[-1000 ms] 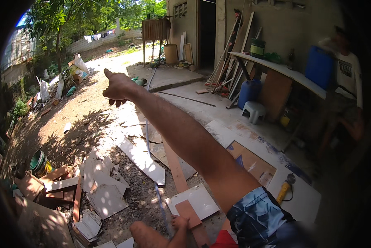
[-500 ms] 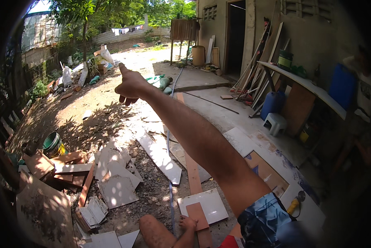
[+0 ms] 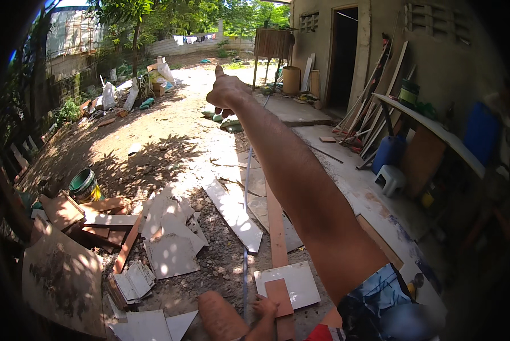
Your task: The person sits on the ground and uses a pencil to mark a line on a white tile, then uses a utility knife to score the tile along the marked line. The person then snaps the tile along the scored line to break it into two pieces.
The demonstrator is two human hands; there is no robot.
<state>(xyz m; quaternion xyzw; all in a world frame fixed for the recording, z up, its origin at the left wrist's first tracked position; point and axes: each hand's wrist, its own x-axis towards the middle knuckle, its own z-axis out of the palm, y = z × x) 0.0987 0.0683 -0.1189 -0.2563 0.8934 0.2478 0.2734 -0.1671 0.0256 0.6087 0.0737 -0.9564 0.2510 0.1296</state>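
My right arm reaches far out over the yard, its sleeve blue and dark patterned. At its end my right hand point(image 3: 227, 94) holds nothing; the index finger is stretched out, pointing away, and the other fingers bend loosely below. Low in the view, beside my bent knee point(image 3: 220, 314), my left hand point(image 3: 264, 307) is low with its fingers apart, at the left edge of a small brown board point(image 3: 279, 296). That board overlaps a white tile point(image 3: 303, 284) and a long brown plank point(image 3: 276, 233). A long white piece point(image 3: 232, 213) lies left of the plank.
Broken white tiles point(image 3: 172, 256) and brown wood offcuts point(image 3: 104, 219) lie in heaps at left, near a green bucket point(image 3: 84, 184). A grey stool point(image 3: 390, 180), a blue container point(image 3: 388, 153) and a long shelf point(image 3: 431, 125) stand right. A person point(image 3: 502, 131) is dim at the far right.
My right hand has swung to the right, still pointing. The whole scene has shifted a little to the right in view. My left hand stays by the small brown board.
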